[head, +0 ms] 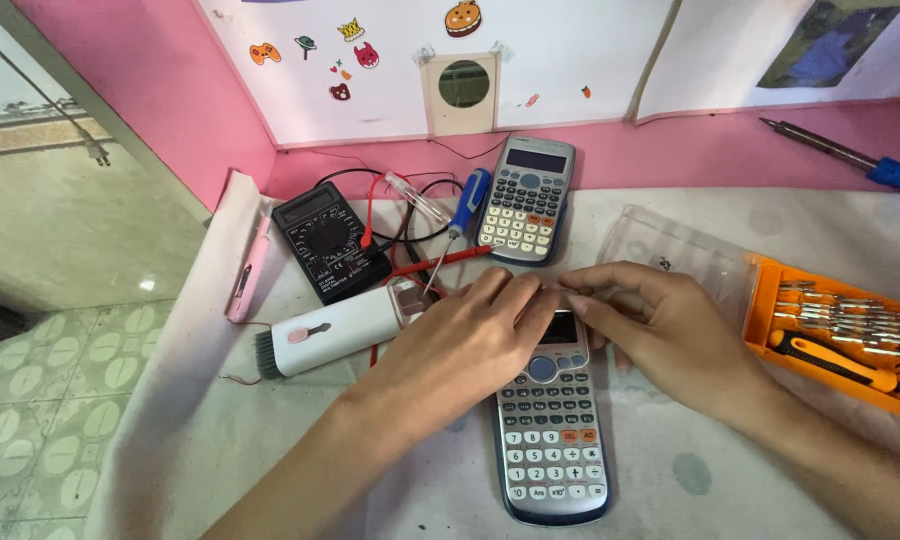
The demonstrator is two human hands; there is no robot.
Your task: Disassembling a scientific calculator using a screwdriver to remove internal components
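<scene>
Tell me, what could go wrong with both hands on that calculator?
The near calculator lies flat with the left hand and right hand pressing at its top end, over the screen; a hard push there might scratch or crack it. The left hand sits close to the white cleaning brush and the red probe lead, so a sideways move could knock or snag them. The open orange screwdriver bit case beside the right wrist might get bumped and spill.

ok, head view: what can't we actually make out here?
- Near calculator: top edge and most of its screen hidden under the left hand and right hand.
- Fingertips: whether they pinch anything cannot be told; they overlap.
- Orange bit case: right end cut off by the frame edge.
- Soldering iron: handle cut off at the right edge.
</scene>
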